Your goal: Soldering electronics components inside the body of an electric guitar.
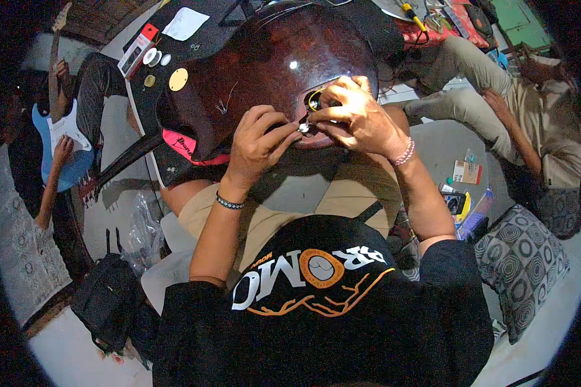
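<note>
A glossy dark red-brown guitar body (265,61) lies back up across my lap and the table edge. Near its close edge is an opened cavity (315,103), with something yellow, perhaps wire, inside. Over the cavity, my left hand (257,143) pinches a small white-silver part (304,128) between thumb and fingertips. From the other side my right hand (358,116) reaches in, fingers curled and closed at the same part; whether it grips anything else is hidden. Thin loose wires (224,100) rest on the guitar's back. Pink cloth (179,143) lies under the body's left end.
White spools (152,57), a round cream plate (178,79) and paper (186,24) are on the black tabletop. A yellow-handled soldering iron (414,16) lies at the far right. One person sits left with a blue electric guitar (61,138); another sits right. A black bag (110,300) stands lower left.
</note>
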Action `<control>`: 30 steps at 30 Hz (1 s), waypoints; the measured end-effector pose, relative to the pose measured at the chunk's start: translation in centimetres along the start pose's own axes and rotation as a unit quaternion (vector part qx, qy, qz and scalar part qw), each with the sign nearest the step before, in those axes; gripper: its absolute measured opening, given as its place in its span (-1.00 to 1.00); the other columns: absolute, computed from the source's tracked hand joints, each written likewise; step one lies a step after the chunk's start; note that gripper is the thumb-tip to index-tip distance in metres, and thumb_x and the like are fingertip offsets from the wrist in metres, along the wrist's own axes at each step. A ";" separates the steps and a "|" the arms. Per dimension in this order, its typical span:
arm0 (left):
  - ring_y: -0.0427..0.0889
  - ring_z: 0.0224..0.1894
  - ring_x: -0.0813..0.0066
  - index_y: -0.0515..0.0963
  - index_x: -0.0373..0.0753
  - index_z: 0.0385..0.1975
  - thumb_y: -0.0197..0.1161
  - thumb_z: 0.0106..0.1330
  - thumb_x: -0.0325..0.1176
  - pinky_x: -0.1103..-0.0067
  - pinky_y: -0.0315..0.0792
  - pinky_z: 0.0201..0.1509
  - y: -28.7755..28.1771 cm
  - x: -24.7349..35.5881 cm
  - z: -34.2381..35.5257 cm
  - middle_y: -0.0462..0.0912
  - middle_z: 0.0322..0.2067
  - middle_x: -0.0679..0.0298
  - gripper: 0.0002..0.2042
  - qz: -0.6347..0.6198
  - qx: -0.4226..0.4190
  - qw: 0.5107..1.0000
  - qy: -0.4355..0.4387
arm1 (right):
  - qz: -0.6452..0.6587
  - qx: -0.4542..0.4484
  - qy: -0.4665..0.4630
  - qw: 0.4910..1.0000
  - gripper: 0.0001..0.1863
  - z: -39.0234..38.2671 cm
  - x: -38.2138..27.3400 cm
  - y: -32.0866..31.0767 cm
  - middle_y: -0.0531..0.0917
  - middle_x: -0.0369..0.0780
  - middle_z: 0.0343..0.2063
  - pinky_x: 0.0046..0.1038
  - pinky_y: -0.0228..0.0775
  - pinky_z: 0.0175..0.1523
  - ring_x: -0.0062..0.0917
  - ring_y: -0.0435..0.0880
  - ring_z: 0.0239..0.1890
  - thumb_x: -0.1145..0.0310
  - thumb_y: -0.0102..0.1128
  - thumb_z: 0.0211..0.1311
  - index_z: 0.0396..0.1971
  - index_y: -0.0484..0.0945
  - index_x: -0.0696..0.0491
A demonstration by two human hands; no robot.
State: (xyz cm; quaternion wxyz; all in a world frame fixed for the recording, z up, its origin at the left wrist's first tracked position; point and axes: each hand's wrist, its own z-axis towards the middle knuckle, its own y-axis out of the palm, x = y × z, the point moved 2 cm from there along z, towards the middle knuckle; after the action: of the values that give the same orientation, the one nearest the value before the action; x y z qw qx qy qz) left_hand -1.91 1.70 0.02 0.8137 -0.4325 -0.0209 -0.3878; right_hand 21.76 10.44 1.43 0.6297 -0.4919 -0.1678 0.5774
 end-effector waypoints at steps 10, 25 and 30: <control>0.67 0.00 0.12 0.80 -0.19 -0.19 0.62 0.13 -0.40 0.26 0.60 0.06 -0.6 0.1 0.8 0.71 -0.20 0.24 -0.75 -0.001 -0.022 1.000 0.012 | 0.000 -0.003 0.003 1.000 -0.70 0.1 -0.5 -0.2 0.68 -0.29 -0.10 -0.13 0.28 0.24 -0.31 0.60 0.09 0.24 0.56 0.10 -0.12 0.85 -0.23; 0.67 0.02 0.09 0.80 -0.18 -0.15 0.59 0.17 -0.40 0.26 0.61 0.07 -1.1 0.2 1.0 0.70 -0.16 0.20 -0.76 0.010 -0.061 0.998 0.017 | -0.007 -0.007 0.002 1.000 -0.68 -0.1 -0.4 -0.3 0.68 -0.24 -0.03 -0.09 0.26 0.27 -0.25 0.59 0.14 0.25 0.53 0.13 -0.07 0.85 -0.24; 0.67 0.02 0.08 0.81 -0.18 -0.16 0.59 0.18 -0.40 0.25 0.61 0.08 -1.2 0.3 1.0 0.70 -0.16 0.19 -0.77 0.000 -0.050 0.999 0.009 | 0.007 0.031 0.015 0.999 -0.74 -0.1 -0.8 -1.8 0.69 -0.29 -0.12 -0.22 0.26 0.23 -0.34 0.61 0.05 0.34 0.54 0.18 -0.10 0.84 -0.15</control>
State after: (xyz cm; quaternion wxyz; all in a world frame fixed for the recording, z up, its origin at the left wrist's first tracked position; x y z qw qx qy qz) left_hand -2.21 1.87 1.61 0.7916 -0.4687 0.0063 -0.3921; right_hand 22.62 9.96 3.17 0.6433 -0.4821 -0.1370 0.5787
